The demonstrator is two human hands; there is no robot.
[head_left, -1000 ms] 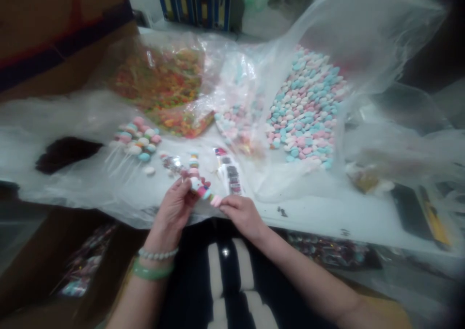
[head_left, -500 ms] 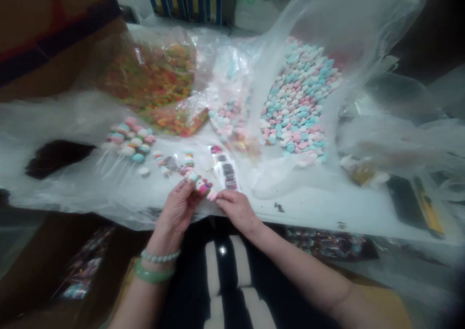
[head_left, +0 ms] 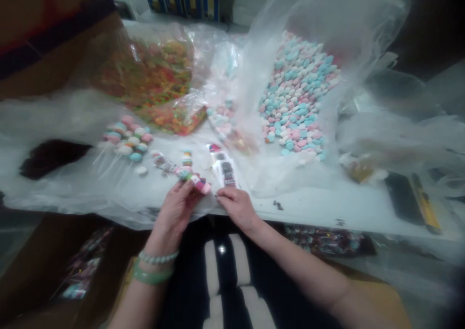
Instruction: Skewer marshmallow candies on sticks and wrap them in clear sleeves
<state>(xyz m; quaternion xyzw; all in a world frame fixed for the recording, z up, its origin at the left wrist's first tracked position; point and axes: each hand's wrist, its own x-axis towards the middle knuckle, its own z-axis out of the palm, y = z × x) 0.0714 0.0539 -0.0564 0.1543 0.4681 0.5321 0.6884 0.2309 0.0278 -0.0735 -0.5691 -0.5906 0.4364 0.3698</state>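
Observation:
My left hand (head_left: 177,209) is closed on a candy skewer (head_left: 199,183) with pink, white and green pieces, held slanting over the front of the table. To its right, my right hand (head_left: 238,206) is closed in a pinch, a short gap from the skewer's pink end. What its fingertips hold, if anything, is too small to make out. Behind the hands lie printed labels (head_left: 225,170) and a short stack of coloured candies (head_left: 186,158). A bunch of candy skewers (head_left: 131,140) with white sticks rests at the left, beside a loose white candy (head_left: 141,171).
Orange and green gummies (head_left: 163,84) fill a clear bag at the back left. Pink, white and blue candies (head_left: 296,101) lie in an open plastic bag at the back right. A yellow cutter knife (head_left: 426,208) lies at the right. Boxes with wrapped candies (head_left: 82,271) stand below the table.
My right hand has come away from the pink end of the skewer, leaving a small gap. The left hand keeps its hold, and the view has shifted slightly.

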